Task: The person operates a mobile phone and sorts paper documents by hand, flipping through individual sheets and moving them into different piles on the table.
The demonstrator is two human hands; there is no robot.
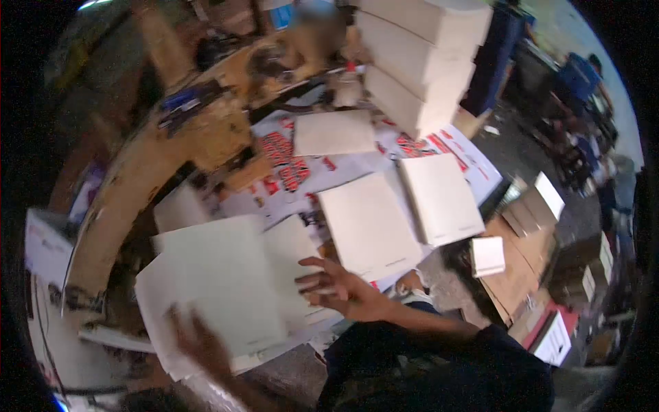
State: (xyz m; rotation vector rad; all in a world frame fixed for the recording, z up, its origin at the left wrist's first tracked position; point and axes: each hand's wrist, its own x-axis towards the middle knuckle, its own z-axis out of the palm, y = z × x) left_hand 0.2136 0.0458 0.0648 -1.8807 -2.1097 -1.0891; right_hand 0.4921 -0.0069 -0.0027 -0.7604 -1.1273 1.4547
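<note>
A large pale sheet [216, 281] lies at the lower left on top of a spread pile of white sheets [156, 299]. My left hand [200, 343], blurred by motion, is over the lower left part of the sheet with its fingers stretched out. My right hand [336, 292] hovers at the sheet's right side, fingers apart and nothing between them. Beneath and beyond its fingertips lies another pale sheet [292, 250]. Just beyond my right hand are a flat cream-white cover or book [371, 223] and a thicker white book [443, 196], both with small print at the lower edge.
A tall stack of white books or blocks [419, 62] stands at the back. Another white piece [335, 132] lies on the red-printed sheet [281, 161]. A worn wooden bench [206, 137] curves along the left. Boxes [532, 209] sit at right; a blurred person [319, 34] is opposite.
</note>
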